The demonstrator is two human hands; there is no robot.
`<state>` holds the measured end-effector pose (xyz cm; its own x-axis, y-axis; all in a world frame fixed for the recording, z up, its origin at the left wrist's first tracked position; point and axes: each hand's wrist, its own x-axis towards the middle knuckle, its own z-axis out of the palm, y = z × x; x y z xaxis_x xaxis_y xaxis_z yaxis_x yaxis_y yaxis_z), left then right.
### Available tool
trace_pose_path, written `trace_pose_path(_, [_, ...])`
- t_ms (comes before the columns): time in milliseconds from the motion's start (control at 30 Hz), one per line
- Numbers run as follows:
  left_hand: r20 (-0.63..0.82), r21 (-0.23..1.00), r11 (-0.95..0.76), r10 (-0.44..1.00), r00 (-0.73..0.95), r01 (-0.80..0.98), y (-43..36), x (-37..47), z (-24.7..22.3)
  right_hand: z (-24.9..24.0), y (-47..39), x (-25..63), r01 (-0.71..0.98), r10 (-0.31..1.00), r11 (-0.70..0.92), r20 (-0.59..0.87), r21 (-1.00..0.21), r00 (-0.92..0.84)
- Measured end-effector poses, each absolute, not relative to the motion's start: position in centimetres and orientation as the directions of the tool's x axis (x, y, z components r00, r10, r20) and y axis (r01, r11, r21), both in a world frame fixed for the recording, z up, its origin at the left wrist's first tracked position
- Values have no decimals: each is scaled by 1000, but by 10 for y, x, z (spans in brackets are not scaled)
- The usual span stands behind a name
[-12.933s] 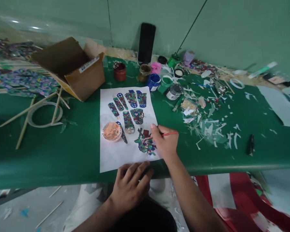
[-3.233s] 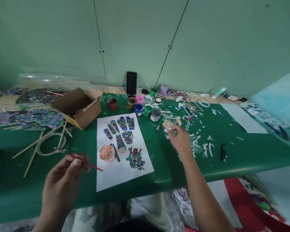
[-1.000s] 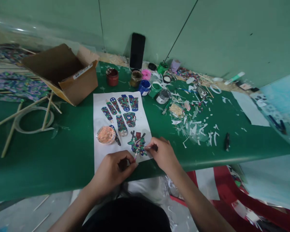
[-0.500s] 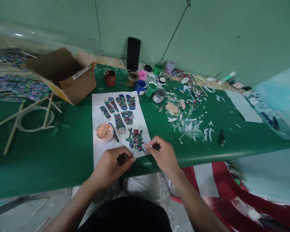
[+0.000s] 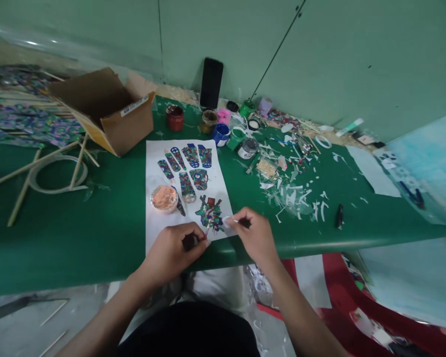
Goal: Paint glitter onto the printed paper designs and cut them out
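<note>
A painted cut-out figure [image 5: 210,213], patterned in green, blue and red with a reddish-brown top, lies near the lower right of a white paper sheet [image 5: 158,230]. At its lower edge, my left hand [image 5: 178,248] is closed in a pinch on a thin reddish stick with a pale tip, mostly hidden by the fingers. On the figure's right side my right hand [image 5: 254,235] pinches a small white piece [image 5: 226,221], too small to name. Several painted cut-outs [image 5: 188,187] lie higher on the sheet, beside a tub of peach-coloured paste [image 5: 164,198].
Open paint jars [image 5: 221,135] stand behind the sheet, near an upright phone [image 5: 211,83]. A cardboard box [image 5: 128,126], sticks and coiled tubing [image 5: 33,186] are at left. White scraps [image 5: 299,201] and a small black tool [image 5: 340,216] lie to the right on the green table.
The camera view has shifted slightly. The white piece in my right hand has drawn a little away from the figure to the right. My left hand keeps its pinch.
</note>
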<state>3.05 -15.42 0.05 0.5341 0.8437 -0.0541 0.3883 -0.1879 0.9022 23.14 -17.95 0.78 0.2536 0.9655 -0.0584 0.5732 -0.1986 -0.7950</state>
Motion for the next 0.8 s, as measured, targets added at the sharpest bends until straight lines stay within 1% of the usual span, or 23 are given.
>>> trace_pose_path(67, [-53, 901, -191, 843, 536, 389, -155, 30, 1, 11, -183, 233, 552, 953, -195, -24, -811, 302])
trace_pose_path(100, [-53, 901, -192, 842, 536, 389, -155, 30, 1, 11, -184, 232, 564, 954, -186, -12, -804, 299])
trace_pose_path(300, [-20, 908, -212, 840, 543, 362, -156, 29, -2, 7, -183, 216, 684, 980, -130, 11, -718, 198])
trace_pose_path(433, [-28, 914, -200, 837, 546, 353, -156, 29, -2, 1, -178, 211, 773, 990, -119, -17, -623, 139])
trace_pose_path(533, [-30, 914, -198, 838, 545, 354, -156, 30, -2, -1, -176, 211, 789, 990, -140, -81, -598, 115])
trace_pose_path(633, [-27, 917, -193, 844, 536, 350, -156, 30, -2, 2, -176, 214, 754, 990, -137, -77, -642, 114])
trace_pose_path(733, [-47, 916, -173, 850, 525, 363, -156, 30, -2, 10, -179, 221, 642, 980, -155, -33, -751, 198])
trace_pose_path(800, [-49, 915, -172, 850, 524, 365, -156, 30, -1, 15, -181, 224, 588, 968, -166, -18, -792, 249])
